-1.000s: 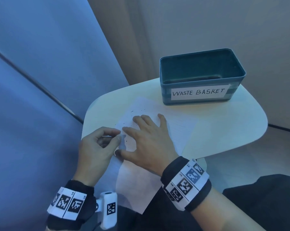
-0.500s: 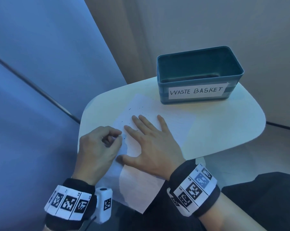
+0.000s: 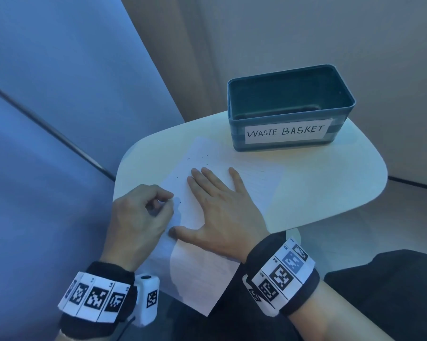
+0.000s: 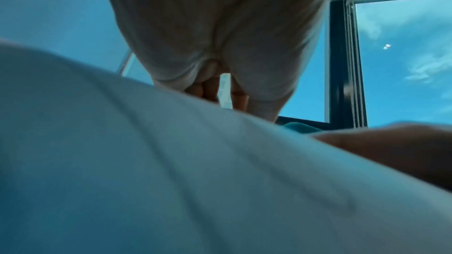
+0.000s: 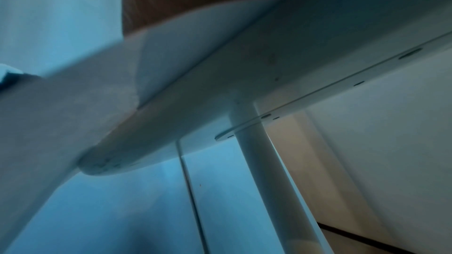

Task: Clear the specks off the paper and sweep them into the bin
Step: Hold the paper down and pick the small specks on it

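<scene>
while right hand [image 3: 219, 210] flat on paper [image 3: 254, 183], left hand [image 3: 138, 217] pinching its edge, bin [image 3: 288, 139] beyond specks [image 3: 188, 158]

A sheet of paper [image 3: 254, 185] lies on the table [image 3: 330, 183], its near end overhanging the table edge. The bin [image 3: 288, 136] stands at the far side, just behind the paper. Specks [image 3: 188, 158] sit on the paper's far left part, ahead of the right hand [image 3: 222, 212] lying flat on it; the left hand [image 3: 138, 217] rests at the paper's left edge.
</scene>
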